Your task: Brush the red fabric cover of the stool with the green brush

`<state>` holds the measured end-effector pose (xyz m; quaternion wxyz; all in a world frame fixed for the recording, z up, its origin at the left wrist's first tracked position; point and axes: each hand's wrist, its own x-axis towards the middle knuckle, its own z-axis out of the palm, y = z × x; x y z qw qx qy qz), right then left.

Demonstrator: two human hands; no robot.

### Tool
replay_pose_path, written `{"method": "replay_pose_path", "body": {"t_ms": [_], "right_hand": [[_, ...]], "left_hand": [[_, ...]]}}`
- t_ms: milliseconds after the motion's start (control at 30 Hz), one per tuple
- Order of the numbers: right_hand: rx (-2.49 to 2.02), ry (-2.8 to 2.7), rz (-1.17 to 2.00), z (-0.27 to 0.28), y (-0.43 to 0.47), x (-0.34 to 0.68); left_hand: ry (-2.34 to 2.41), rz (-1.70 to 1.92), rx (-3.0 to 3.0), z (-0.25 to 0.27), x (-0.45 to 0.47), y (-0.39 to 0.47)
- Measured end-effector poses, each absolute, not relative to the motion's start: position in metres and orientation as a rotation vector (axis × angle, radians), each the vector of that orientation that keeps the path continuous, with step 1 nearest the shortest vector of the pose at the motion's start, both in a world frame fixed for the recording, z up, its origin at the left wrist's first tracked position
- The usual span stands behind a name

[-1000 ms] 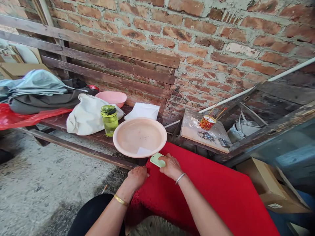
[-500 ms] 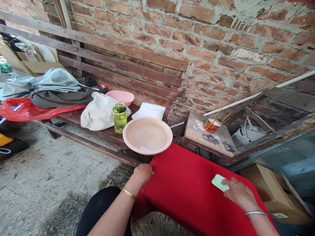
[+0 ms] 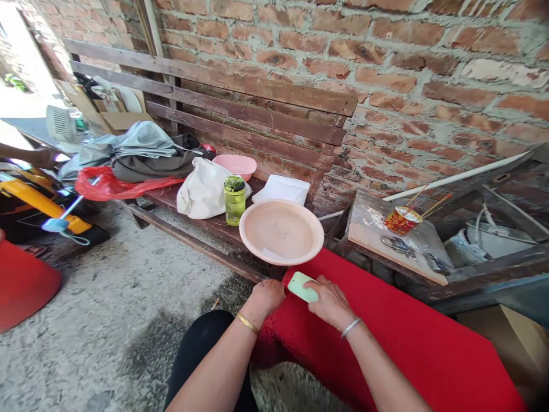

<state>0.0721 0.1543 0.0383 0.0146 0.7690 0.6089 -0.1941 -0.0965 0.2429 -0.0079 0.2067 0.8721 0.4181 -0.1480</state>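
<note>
My left hand [image 3: 266,296], with a gold bangle at the wrist, is closed at the near left corner of the red cloth [image 3: 377,326], which covers a long low surface. Its fingers seem to grip the cloth's edge. In my right hand [image 3: 332,302] is a flat mint-green block [image 3: 302,286] with rounded corners and a small hole; its exact kind does not show. The block lies against the cloth, close to my left fingers. Just beyond both hands stands a pale pink basin [image 3: 282,229] holding shallow water and a small whitish piece.
Behind the basin, a wooden bench [image 3: 206,240] holds a green bottle [image 3: 234,200], a white bag [image 3: 199,191], a pink bowl [image 3: 238,166] and folded clothes [image 3: 146,146]. At right, a small table [image 3: 360,229] bears a red cup with sticks [image 3: 402,221]. A red bucket [image 3: 26,280] stands left.
My right hand has moved left across the red cloth with the mint-green block, up to my left hand. My left hand keeps its place at the corner. The view has turned left.
</note>
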Motion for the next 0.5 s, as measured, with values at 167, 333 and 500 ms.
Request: {"method": "replay_pose_path", "body": {"t_ms": [167,333,500], "right_hand": [[2.365,1.64,-0.493,0.055,0.104,0.125],[2.37,1.745,-0.494,0.06,0.105,0.097],[2.367,1.968,-0.608,0.033,0.132,0.038]], "left_hand": [[1.145,-0.403,2.455,-0.024,-0.098,0.249],[1.137,-0.407,2.467,-0.026,-0.1,0.253],[1.094,-0.424,2.473,-0.016,-0.103,0.256]]}}
